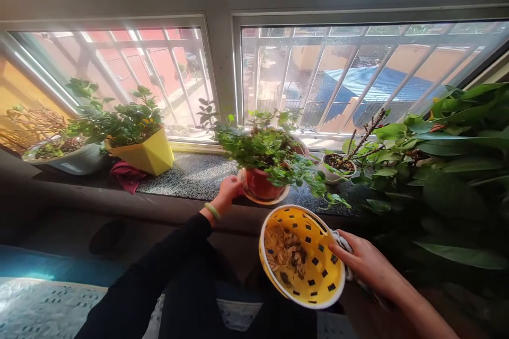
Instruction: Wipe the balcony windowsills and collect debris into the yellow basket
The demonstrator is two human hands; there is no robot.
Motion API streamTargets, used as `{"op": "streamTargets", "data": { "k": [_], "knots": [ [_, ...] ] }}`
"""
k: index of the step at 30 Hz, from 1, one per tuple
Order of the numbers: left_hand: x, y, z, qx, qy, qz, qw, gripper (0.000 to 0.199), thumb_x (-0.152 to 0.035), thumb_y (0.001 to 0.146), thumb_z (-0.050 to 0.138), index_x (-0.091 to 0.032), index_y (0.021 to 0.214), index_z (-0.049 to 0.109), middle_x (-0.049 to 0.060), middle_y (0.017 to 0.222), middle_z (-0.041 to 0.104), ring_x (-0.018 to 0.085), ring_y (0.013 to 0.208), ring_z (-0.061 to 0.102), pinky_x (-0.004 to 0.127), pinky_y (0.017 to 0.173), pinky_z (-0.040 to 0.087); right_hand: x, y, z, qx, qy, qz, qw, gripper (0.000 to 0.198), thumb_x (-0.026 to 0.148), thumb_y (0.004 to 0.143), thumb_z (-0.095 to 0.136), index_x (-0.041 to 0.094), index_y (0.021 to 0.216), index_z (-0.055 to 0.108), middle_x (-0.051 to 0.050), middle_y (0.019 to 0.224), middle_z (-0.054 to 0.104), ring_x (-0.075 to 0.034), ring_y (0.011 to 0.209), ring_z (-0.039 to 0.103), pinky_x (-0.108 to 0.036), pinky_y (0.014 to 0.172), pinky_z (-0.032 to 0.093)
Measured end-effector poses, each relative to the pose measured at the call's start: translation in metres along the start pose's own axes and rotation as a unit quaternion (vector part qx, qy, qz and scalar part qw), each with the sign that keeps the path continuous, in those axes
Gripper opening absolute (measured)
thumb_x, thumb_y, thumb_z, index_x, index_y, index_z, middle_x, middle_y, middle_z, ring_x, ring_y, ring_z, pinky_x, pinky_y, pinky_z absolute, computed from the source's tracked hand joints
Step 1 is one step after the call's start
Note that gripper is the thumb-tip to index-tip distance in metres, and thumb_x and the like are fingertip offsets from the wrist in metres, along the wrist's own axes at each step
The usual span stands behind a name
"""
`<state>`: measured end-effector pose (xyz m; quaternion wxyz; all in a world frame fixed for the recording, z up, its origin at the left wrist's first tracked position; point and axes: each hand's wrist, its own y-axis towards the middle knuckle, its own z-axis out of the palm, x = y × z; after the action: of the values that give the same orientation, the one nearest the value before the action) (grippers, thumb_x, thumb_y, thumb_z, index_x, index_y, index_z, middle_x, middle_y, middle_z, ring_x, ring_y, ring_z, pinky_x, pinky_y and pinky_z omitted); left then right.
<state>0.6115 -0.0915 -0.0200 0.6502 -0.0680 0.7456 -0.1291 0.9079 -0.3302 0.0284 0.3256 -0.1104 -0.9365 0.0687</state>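
My right hand (360, 259) grips the rim of a yellow basket (320, 275) with square holes and a white edge. Dry leaves (292, 257) lie in its bottom, and a greyish cloth (345, 243) is bunched between that hand and the basket. At the sill, my left hand (229, 190), with a pale green bangle on the wrist, has its fingers closed at the left edge of a red flower pot (260, 185). Leafy green stems (270, 153) spill over this pot, which stands on a light saucer. The left fingertips are partly hidden behind the pot's edge.
On the speckled stone sill (191, 175) stand a yellow angular pot (147, 153), a grey-white planter (75, 161) and a small white pot (336, 172). A dark red cloth (127, 176) lies by the yellow pot. Large leaves (457, 185) crowd the right side. Barred windows rise behind.
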Motion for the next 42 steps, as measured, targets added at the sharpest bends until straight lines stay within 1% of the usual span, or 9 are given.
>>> {"op": "streamTargets", "data": {
  "k": [10, 15, 19, 22, 24, 29, 32, 36, 42],
  "knots": [
    [0.007, 0.009, -0.112, -0.130, -0.039, 0.033, 0.990, 0.029, -0.033, 0.062, 0.074, -0.020, 0.064, 0.048, -0.010, 0.040, 0.044, 0.005, 0.034, 0.037, 0.016, 0.037, 0.021, 0.026, 0.012, 0.025, 0.090, 0.008, -0.017, 0.996, 0.035, 0.053, 0.090, 0.049, 0.022, 0.088, 0.065, -0.004, 0.092, 0.075, -0.022, 0.082, 0.068, -0.028, 0.069, 0.047],
    [0.007, 0.019, -0.150, -0.189, -0.049, 0.057, 0.979, 0.031, -0.033, 0.056, 0.074, -0.020, 0.060, 0.046, -0.010, 0.042, 0.041, 0.005, 0.037, 0.036, 0.017, 0.039, 0.023, 0.037, 0.020, 0.036, 0.107, 0.022, -0.025, 0.994, 0.034, 0.054, 0.088, 0.052, 0.022, 0.087, 0.066, -0.005, 0.092, 0.075, -0.023, 0.083, 0.068, -0.029, 0.070, 0.048],
    [0.006, 0.014, -0.171, -0.210, -0.040, 0.073, 0.974, 0.034, -0.036, 0.057, 0.078, -0.019, 0.068, 0.050, -0.007, 0.052, 0.051, 0.008, 0.045, 0.048, 0.018, 0.044, 0.033, 0.045, 0.028, 0.044, 0.122, 0.040, -0.036, 0.991, 0.035, 0.055, 0.086, 0.053, 0.023, 0.087, 0.067, -0.005, 0.090, 0.076, -0.024, 0.082, 0.069, -0.028, 0.069, 0.049],
    [0.018, -0.010, -0.173, -0.232, 0.029, 0.083, 0.969, 0.040, -0.044, 0.067, 0.077, -0.019, 0.087, 0.054, -0.003, 0.067, 0.060, 0.012, 0.050, 0.057, 0.021, 0.046, 0.039, 0.051, 0.034, 0.051, 0.131, 0.045, -0.044, 0.989, 0.036, 0.056, 0.085, 0.054, 0.023, 0.087, 0.069, -0.005, 0.090, 0.076, -0.024, 0.082, 0.069, -0.028, 0.068, 0.049],
    [0.031, -0.032, -0.164, -0.234, 0.119, 0.130, 0.956, 0.039, -0.047, 0.075, 0.073, -0.019, 0.097, 0.056, -0.002, 0.074, 0.062, 0.013, 0.055, 0.060, 0.022, 0.050, 0.043, 0.055, 0.038, 0.055, 0.131, 0.040, -0.050, 0.989, 0.035, 0.055, 0.083, 0.056, 0.023, 0.085, 0.069, -0.005, 0.089, 0.076, -0.023, 0.081, 0.069, -0.027, 0.068, 0.049],
    [0.058, -0.066, -0.128, -0.156, 0.350, 0.286, 0.878, 0.019, -0.034, 0.090, 0.067, -0.022, 0.105, 0.068, -0.001, 0.075, 0.064, 0.014, 0.066, 0.061, 0.025, 0.067, 0.047, 0.065, 0.045, 0.064, 0.133, 0.012, -0.063, 0.989, 0.033, 0.053, 0.082, 0.056, 0.023, 0.080, 0.069, -0.005, 0.083, 0.075, -0.023, 0.077, 0.067, -0.027, 0.066, 0.048],
    [0.061, -0.059, -0.119, -0.165, 0.404, 0.315, 0.843, 0.010, -0.027, 0.094, 0.064, -0.024, 0.096, 0.073, 0.002, 0.085, 0.071, 0.015, 0.073, 0.065, 0.025, 0.070, 0.047, 0.066, 0.046, 0.068, 0.131, 0.002, -0.073, 0.989, 0.033, 0.053, 0.082, 0.055, 0.023, 0.079, 0.068, -0.006, 0.084, 0.075, -0.023, 0.078, 0.067, -0.027, 0.066, 0.048],
    [0.058, -0.043, -0.125, -0.169, 0.443, 0.344, 0.810, 0.012, -0.027, 0.094, 0.064, -0.025, 0.087, 0.074, 0.003, 0.092, 0.075, 0.019, 0.085, 0.068, 0.026, 0.073, 0.047, 0.064, 0.046, 0.071, 0.132, 0.006, -0.080, 0.988, 0.034, 0.053, 0.083, 0.054, 0.023, 0.080, 0.068, -0.006, 0.085, 0.075, -0.024, 0.079, 0.067, -0.028, 0.067, 0.049],
    [0.046, -0.022, -0.140, -0.214, 0.481, 0.285, 0.801, 0.016, -0.021, 0.092, 0.063, -0.023, 0.085, 0.077, 0.008, 0.092, 0.077, 0.022, 0.090, 0.069, 0.028, 0.074, 0.049, 0.067, 0.045, 0.072, 0.123, -0.003, -0.082, 0.989, 0.032, 0.052, 0.084, 0.055, 0.023, 0.082, 0.069, -0.005, 0.085, 0.075, -0.023, 0.078, 0.068, -0.027, 0.067, 0.048]
  ]
}}
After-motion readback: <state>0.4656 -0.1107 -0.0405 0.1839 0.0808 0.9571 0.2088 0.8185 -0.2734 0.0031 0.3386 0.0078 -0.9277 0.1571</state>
